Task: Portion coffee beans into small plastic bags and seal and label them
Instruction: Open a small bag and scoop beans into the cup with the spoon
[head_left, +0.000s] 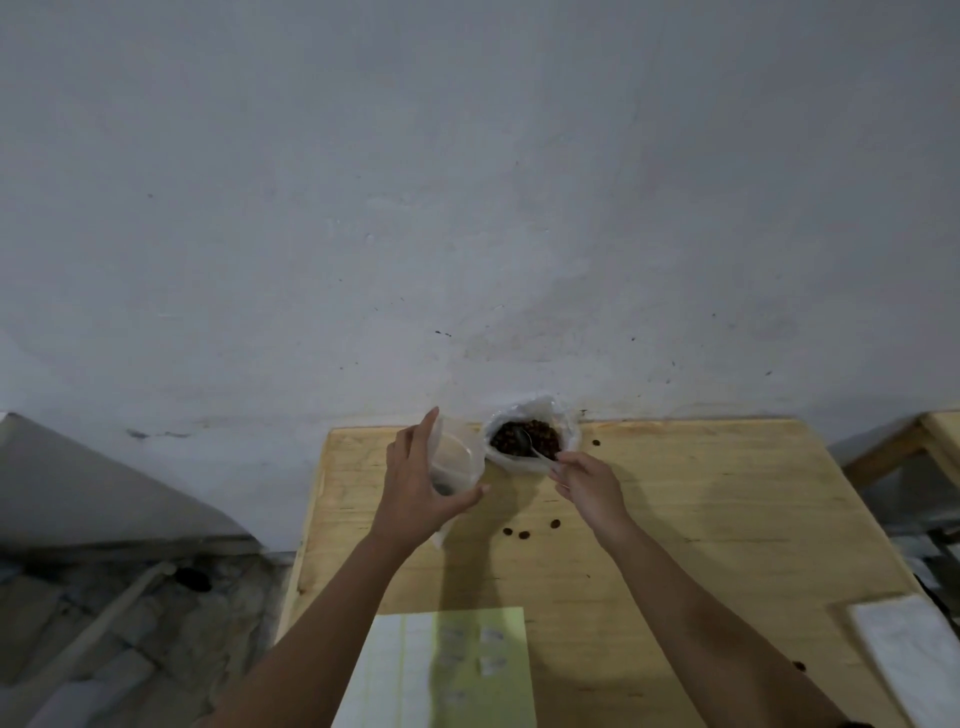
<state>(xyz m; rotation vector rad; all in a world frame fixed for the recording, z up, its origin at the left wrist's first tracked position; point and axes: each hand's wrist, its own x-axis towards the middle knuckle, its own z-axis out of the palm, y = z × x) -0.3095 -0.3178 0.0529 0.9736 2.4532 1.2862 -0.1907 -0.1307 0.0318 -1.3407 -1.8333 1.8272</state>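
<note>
Pale wood makes up the table (675, 519) in your head view, its far edge set against a grey-white plastered wall (467, 208).

At twelve o'clock on the tabletop, touching the wall, sits a large clear plastic bag (501, 460) with its mouth rolled open and a heap of dark brown coffee beans (545, 441) inside.

Your right hand (589, 488) reaches in from five o'clock. Its fingers are bunched and pinch the handle of a small silvery spoon (527, 444), whose bowl lies down among the beans.

Your left hand (415, 488) is just beside the large bag, at its nine o'clock. The thumb and fingers are spread wide and curve round a small clear plastic bag (457, 457), holding it upright with the mouth gaping. A little dark matter shows at the bottom of it, too blurred to say how much.

Loose coffee beans (522, 533) lie on the wood at six o'clock from the large bag, between your forearms. One more is near the bag at three o'clock, and another is well apart towards four o'clock on the table.

At six o'clock, near you, lies a yellow-green paper sheet (483, 649) bearing small pale labels (491, 662); their print is unreadable. At four o'clock a flat white rectangular slab (909, 654) rests by the table's edge.
</note>
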